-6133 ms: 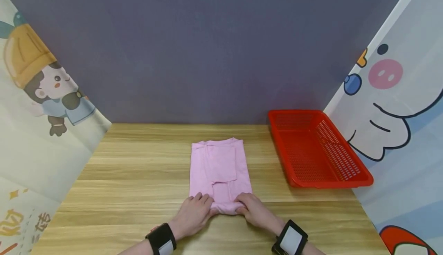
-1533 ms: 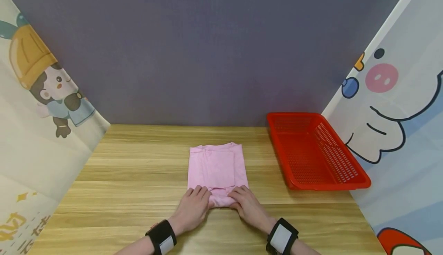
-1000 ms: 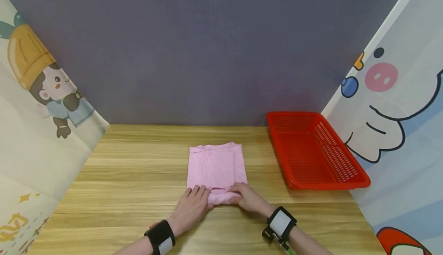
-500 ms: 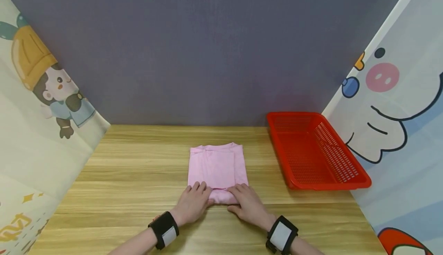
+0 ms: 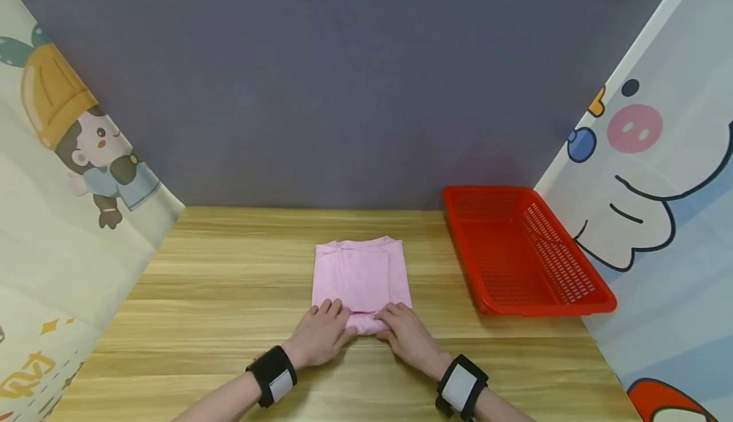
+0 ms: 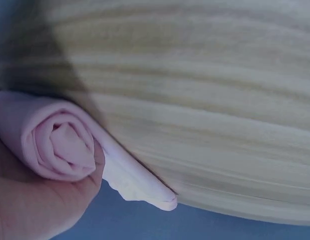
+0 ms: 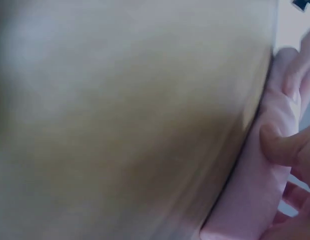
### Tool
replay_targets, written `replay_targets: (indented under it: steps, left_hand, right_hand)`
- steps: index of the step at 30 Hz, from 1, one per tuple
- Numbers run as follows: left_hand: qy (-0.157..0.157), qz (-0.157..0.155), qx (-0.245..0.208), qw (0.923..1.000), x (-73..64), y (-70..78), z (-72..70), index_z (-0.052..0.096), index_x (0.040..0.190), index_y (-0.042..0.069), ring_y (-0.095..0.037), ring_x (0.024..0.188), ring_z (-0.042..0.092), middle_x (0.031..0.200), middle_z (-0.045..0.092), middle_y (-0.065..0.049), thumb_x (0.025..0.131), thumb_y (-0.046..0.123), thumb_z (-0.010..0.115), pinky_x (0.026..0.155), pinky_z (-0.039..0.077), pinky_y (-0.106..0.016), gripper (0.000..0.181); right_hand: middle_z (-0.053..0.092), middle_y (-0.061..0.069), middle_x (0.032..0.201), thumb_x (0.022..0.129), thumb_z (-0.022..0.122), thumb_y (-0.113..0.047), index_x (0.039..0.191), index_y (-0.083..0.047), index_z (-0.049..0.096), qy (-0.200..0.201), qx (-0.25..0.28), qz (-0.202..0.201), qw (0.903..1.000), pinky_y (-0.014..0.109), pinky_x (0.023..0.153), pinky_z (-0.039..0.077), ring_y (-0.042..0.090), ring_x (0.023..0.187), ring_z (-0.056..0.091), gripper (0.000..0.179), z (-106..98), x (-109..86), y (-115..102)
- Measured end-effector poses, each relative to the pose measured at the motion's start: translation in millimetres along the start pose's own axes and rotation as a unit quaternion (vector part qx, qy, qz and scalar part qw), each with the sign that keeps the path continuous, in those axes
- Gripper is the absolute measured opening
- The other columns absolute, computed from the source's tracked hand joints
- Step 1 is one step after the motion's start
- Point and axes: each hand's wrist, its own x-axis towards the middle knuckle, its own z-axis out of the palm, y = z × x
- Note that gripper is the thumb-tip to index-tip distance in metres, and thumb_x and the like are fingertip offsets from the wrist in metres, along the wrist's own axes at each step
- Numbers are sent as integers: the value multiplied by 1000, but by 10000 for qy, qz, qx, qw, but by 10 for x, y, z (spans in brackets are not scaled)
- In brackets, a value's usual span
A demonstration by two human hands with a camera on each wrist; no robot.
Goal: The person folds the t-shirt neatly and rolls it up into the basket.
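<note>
A folded pink cloth (image 5: pixel 364 279) lies on the wooden table (image 5: pixel 229 269), its near edge rolled up between my hands. My left hand (image 5: pixel 317 334) holds the left end of the roll, fingers over the top and thumb at the near side. In the left wrist view the roll's end (image 6: pixel 64 142) shows a spiral of layers, with a flat part of the cloth stretching beyond it. My right hand (image 5: pixel 408 338) grips the right part of the roll. The right wrist view shows a thumb (image 7: pixel 281 147) pressed against the pink roll (image 7: pixel 245 210).
A red perforated plastic basket (image 5: pixel 523 253) stands at the table's back right. A dark grey panel (image 5: pixel 355 91) rises behind the table, with cartoon-printed sheets at the left (image 5: pixel 74 231) and right (image 5: pixel 658 218). Both wrists wear black bands.
Over the six seconds, the near edge has been rolled farther away from me, so less flat cloth shows. Lately both hands shifted only slightly, and the right thumb came back against the roll.
</note>
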Motion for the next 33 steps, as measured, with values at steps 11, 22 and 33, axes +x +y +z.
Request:
replay_targets:
  steps: [11,22,33]
  left_hand:
    - [1550,272,1527,9757,-45,-7,140,58,110,14,-18,90,54,97,56,0,86,55,70,72,46,-30,49]
    - [990,21,537,9936,52,-19,80,60,108,15,-21,91,52,95,54,-3,95,41,64,72,46,-35,30]
    - [-177,-100,-328,9993,153,-80,-97,58,109,12,-25,101,49,104,51,-7,101,37,57,82,48,-44,26]
  right_hand:
    - [69,-3,87,87,77,-19,96,-11,74,-584,1279,195,9899,27,76,47,11,84,58,12,-76,164,130]
    - [68,-2,91,86,78,-22,102,-10,75,-828,1199,605,9875,24,74,42,11,86,54,20,-95,184,133]
    - [65,-2,110,80,84,-25,117,-16,65,-154,-848,-25,9963,41,97,49,19,108,57,42,-59,112,13]
